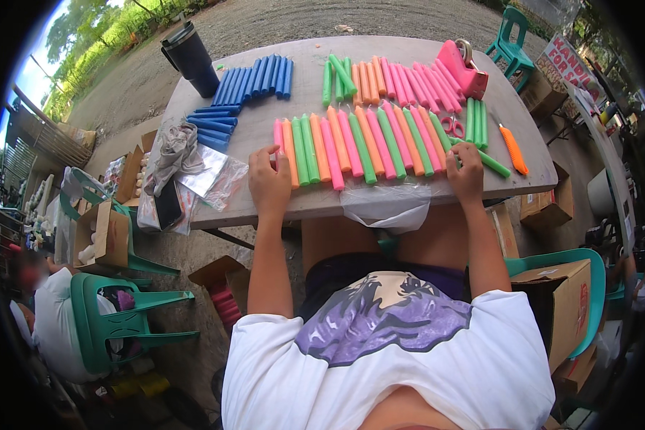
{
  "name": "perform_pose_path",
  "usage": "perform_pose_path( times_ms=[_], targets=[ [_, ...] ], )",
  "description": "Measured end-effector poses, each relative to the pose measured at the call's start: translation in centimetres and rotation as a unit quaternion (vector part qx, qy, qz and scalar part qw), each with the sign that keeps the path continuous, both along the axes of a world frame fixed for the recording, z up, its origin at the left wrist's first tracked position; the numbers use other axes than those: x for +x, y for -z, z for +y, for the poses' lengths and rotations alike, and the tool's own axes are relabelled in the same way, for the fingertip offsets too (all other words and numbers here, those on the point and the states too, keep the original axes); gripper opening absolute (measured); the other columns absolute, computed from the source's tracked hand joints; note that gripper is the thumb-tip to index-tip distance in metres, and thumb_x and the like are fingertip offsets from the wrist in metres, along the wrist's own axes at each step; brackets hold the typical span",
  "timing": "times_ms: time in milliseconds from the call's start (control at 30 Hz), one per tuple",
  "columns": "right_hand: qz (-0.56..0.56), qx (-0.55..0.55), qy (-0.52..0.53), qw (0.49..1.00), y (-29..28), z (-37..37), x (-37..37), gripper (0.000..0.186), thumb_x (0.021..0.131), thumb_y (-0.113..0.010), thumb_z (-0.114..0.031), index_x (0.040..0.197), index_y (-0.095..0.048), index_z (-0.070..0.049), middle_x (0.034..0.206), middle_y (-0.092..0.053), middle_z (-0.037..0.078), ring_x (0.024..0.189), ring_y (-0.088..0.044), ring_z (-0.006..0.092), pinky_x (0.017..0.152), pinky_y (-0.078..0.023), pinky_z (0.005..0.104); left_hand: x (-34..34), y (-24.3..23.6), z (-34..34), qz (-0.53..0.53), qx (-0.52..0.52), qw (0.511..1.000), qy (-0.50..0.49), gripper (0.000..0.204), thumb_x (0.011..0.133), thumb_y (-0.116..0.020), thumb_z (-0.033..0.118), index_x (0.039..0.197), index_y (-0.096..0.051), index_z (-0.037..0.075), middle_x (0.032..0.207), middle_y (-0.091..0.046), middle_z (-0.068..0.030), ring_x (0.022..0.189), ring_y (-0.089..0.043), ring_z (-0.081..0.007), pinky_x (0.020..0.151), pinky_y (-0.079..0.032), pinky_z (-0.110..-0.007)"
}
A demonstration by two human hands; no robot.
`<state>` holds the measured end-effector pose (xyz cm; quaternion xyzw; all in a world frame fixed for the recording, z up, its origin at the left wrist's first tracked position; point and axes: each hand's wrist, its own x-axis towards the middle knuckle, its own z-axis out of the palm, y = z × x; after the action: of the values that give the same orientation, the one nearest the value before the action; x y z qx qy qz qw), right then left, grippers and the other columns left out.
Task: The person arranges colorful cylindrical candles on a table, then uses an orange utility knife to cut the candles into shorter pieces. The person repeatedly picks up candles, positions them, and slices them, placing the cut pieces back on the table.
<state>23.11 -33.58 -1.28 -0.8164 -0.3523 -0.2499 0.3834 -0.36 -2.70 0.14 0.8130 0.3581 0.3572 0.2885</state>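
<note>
Front row of candles (363, 149): smooth, slim, waxy rods in pink, orange and green, lying side by side on the grey table (258, 122); their near ends are sitting unevenly close to the table's front edge
Thin plastic sheet (388, 206): crinkled, translucent, lying under the near ends and hanging over the edge
Left hand (269, 178): resting at the row's left end, fingers bending over the outermost candles; whether it is gripping one, I cannot tell
Right hand (466, 172): curling at the row's right end, just beside a slanting green candle (494, 165); its fingertips are folding out of sight, so I cannot tell if they are closing on anything
Hidden parts: the left hand is covering the near end of the outermost pink candle; the right hand is masking the slanting candle's upper left end; the red-handled scissors (452, 127) are lying partly behind the row, their blades hard to make out
Direction: the row's long axes are running away from the person, wick ends pointing to the far side and leaning slightly left; the slanting candle is angling down to the right, towards the orange cutter (513, 151)
</note>
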Motion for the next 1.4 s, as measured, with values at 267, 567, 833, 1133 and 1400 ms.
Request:
perform_pose_path(
  times_ms=[267,567,833,1133,1400],
  targets=[
    [0.003,0.037,0.015,0.999,-1.6,0.8,0.2,0.012,0.087,-0.061,-0.008,0.098,-0.066,-0.004,0.101,-0.064,0.01,0.092,-0.06,0.0256,0.081,-0.051,0.0367,-0.8,1.2,1.4,0.024,0.075,0.995,0.052,0.04,0.089,-0.061,0.016,0.126,-0.055,0.005,0.112,-0.059,-0.0178,0.091,-0.063,-0.0346,0.086,-0.051,-0.045],
    [0.104,-0.078,-0.387,0.913,-11.5,23.3,-6.7,0.029,0.088,-0.065,-0.019,0.112,-0.061,-0.003,0.11,-0.062,0.014,0.098,-0.062,0.0282,0.089,-0.05,0.0388,-0.2,-2.4,1.7,0.22,0.005,0.975,-0.024,0.071,0.081,-0.063,0.026,0.14,-0.036,-0.002,0.114,-0.055,-0.0291,0.091,-0.064,-0.0474,0.081,-0.054,-0.052],
    [0.079,-0.335,-0.387,0.856,-6.5,44.5,-11.4,0.066,0.084,-0.071,-0.042,0.128,-0.053,0.003,0.128,-0.054,0.024,0.124,-0.05,0.0386,0.104,-0.043,0.0454,0.4,-0.8,1.3,0.202,0.016,0.979,-0.022,0.053,0.08,-0.061,0.023,0.124,-0.046,-0.002,0.099,-0.06,-0.0267,0.084,-0.066,-0.0466,0.073,-0.056,-0.054],
    [0.114,-0.435,-0.314,0.836,-8.1,46.4,-14.9,0.07,0.067,-0.083,-0.032,0.124,-0.058,0.001,0.125,-0.061,0.02,0.113,-0.062,0.0383,0.091,-0.054,0.0438,-3.6,-2.6,2.3,0.095,-0.166,0.981,0.025,0.055,0.081,-0.06,0.022,0.131,-0.045,0.004,0.102,-0.066,-0.0214,0.089,-0.067,-0.0394,0.082,-0.051,-0.051],
    [0.128,-0.446,-0.396,0.793,-6.0,47.1,-8.9,0.057,0.071,-0.073,-0.03,0.111,-0.058,0.008,0.095,-0.068,0.021,0.083,-0.07,0.0303,0.072,-0.056,0.0392,-3.3,-0.7,1.8,-0.009,-0.148,0.987,0.053,0.057,0.082,-0.057,0.025,0.133,-0.043,0.005,0.104,-0.066,-0.0208,0.091,-0.066,-0.0381,0.083,-0.051,-0.046]
  ],
)
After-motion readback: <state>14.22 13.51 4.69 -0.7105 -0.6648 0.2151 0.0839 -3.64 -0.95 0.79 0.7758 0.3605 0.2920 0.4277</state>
